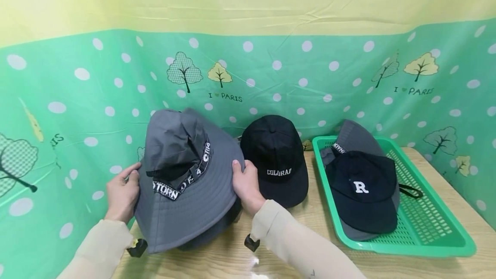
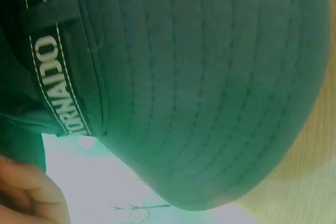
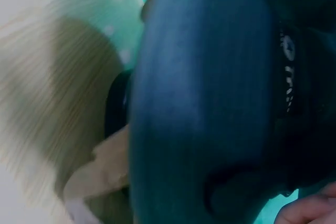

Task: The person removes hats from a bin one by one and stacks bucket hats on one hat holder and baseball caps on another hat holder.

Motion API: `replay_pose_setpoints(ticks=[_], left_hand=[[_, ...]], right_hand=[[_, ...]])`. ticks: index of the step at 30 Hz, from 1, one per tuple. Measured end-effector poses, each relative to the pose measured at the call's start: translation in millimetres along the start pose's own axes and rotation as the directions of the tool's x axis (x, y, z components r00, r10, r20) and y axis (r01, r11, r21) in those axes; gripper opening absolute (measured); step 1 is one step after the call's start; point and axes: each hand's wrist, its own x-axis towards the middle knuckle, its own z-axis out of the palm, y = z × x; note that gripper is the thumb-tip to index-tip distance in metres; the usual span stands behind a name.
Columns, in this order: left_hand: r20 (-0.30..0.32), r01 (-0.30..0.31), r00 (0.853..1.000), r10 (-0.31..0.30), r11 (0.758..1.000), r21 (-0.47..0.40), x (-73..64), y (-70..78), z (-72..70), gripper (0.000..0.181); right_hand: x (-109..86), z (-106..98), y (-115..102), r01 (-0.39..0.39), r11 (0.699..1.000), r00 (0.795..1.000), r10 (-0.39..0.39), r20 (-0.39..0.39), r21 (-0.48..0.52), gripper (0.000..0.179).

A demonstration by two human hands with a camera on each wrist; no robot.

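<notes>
A grey bucket hat [image 1: 186,210] with a lettered black band is held up by its wide brim, tilted with the crown leaning back. My left hand [image 1: 123,195] grips it at the left edge. On the right edge my right hand [image 1: 248,184] pinches the brim, thumb on top and fingers hidden beneath. Stitched rows on the brim [image 2: 210,77] fill the left wrist view, and the right wrist view shows the brim [image 3: 199,103] blurred and dark. Under the hat, another dark hat [image 1: 213,234] partly shows. Just right of my right hand stands a black cap [image 1: 273,150] with white lettering.
At the right, a green plastic basket [image 1: 438,249] contains a navy cap [image 1: 362,193] marked R, lying over a grey hat [image 1: 354,134]. All of it stands on a light wooden table [image 1: 298,244]. A green and yellow printed cloth [image 1: 279,72] hangs behind and at the sides.
</notes>
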Motion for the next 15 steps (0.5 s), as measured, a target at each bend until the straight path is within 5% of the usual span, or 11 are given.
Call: replay_pose_setpoints(ticks=[4,7,12,15], left_hand=[[0.098,0.015,0.995,-0.021,0.998,0.062,4.7,-5.9,0.4,0.043],[0.142,-0.023,0.990,0.003,0.990,0.136,6.4,-18.6,2.2,0.042],[0.161,-0.181,0.977,0.139,0.939,0.293,6.9,-39.5,8.3,0.038],[0.162,-0.320,0.947,0.279,0.876,0.361,9.8,-45.9,14.2,0.026]], right_hand=[[3.2,5.4,3.3,-0.115,0.991,0.993,0.114,0.009,0.070,0.029],[4.7,9.5,15.0,-0.162,0.986,0.987,0.162,0.006,0.033,0.031],[5.3,14.4,36.2,-0.153,0.981,0.988,0.148,-0.050,-0.120,0.030],[6.9,16.5,42.7,-0.097,0.966,0.992,0.076,-0.096,-0.238,0.028]])
